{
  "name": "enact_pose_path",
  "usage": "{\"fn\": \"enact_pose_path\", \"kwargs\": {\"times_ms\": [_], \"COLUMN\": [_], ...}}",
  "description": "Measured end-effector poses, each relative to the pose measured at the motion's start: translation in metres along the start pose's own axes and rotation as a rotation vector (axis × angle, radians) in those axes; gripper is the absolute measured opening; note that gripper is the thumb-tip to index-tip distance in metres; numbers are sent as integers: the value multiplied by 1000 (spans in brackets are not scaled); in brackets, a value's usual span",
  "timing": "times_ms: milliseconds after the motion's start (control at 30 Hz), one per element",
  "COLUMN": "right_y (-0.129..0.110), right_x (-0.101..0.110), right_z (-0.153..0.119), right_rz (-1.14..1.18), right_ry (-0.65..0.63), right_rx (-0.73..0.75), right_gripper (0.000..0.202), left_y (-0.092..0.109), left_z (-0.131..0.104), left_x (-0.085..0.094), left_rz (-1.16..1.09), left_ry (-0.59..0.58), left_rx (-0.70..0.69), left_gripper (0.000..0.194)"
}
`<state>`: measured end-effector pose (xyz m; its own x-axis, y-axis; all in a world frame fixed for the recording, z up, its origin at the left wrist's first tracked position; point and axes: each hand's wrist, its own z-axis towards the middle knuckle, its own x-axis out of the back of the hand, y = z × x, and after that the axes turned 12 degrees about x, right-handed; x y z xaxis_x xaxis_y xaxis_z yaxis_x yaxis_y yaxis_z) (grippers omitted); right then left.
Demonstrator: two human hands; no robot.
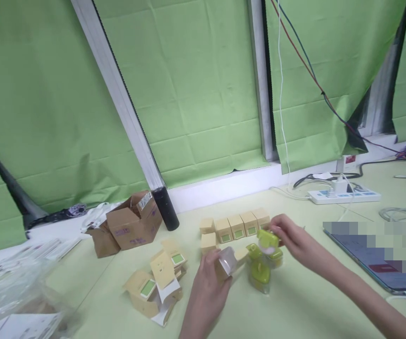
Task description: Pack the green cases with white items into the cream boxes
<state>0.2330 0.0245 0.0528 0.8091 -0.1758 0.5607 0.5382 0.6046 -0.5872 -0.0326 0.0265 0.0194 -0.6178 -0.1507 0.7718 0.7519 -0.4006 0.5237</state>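
Note:
My left hand [208,287] is closed around a small tan carton [221,273]. A clear plastic cup-like piece [227,260] shows at its top, and a tan flap [241,256] sticks out to the right. The fingers of my right hand [289,233] pinch a lime-green plastic piece [268,239] with a pale rounded underside; motion blurs it somewhat. Just below it, several lime-green pieces with clear plastic bases [260,273] lie grouped on the table. Behind both hands, closed tan cartons [238,227] with green labels stand in a row.
Opened tan cartons [153,287] lie in a pile left of my left hand. A brown cardboard box [132,223] stands at the back left, near plastic bags [19,292]. A tablet-like device [375,263] and a white power strip [346,196] with cables are on the right.

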Motion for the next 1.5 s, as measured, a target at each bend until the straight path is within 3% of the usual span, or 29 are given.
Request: {"fn": "enact_pose_path", "kwargs": {"times_ms": [67, 167, 300, 400, 467, 533, 600, 667, 767, 900, 1067, 1267, 1367, 1433, 1500], "right_y": [11, 27, 41, 35, 20, 2, -13, -20, -16, 0, 7, 25, 47, 64, 81], "right_x": [11, 11, -5, -10, -9, -9, -12, -17, -25, -25, -22, -14, -1, 6, 9], "right_z": [-11, -34, -56, -53, -41, -25, -13, -6, -6, -18, -29, -26, -24, -22, -20], "right_rz": [-50, -133, -183, -145, 31, 352, 774, 1164, 1549, 1716, 1698, 1472, 907, 393, 106], "right_ry": [-15, -63, -196, -149, -13, 116, 116, 32, -8, 2, 44, 132, 204, 214, 181], "right_rx": [-88, -161, -195, -134, -149, -290, -501, -683, -782, -766, -678, -613, -531, -483, -460], "right_gripper": [25, 23, 24, 24, 28, 36, 41, 44, 40, 33, 28, 26, 34, 42, 51], "left_y": [3, 6, 10, 23, 40, 63, 86, 104, 118, 121, 128, 137, 132, 122, 107], "left_z": [0, 1, 7, 9, 10, 11, 12, 14, 18, 18, 18, 28, 25, 22, 20], "left_x": [-1, -6, -11, -9, -6, -4, -5, -7, -13, -16, -20, -14, 4, 14, 18], "left_rz": [-114, -309, -621, -1040, -1367, -1671, -1888, -2000, -2078, -2124, -2216, -2213, -2116, -2031, -1931], "left_ry": [-40, -40, 30, -87, -274, -521, -778, -944, -943, -910, -1000, -952, -875, -739, -546], "left_rx": [172, 381, 486, 589, 707, 791, 843, 867, 860, 868, 847, 835, 806, 791, 792], "left_gripper": [41, 44, 55, 60, 54, 47, 46, 48, 48, 50, 60, 52, 48, 45, 42]}}
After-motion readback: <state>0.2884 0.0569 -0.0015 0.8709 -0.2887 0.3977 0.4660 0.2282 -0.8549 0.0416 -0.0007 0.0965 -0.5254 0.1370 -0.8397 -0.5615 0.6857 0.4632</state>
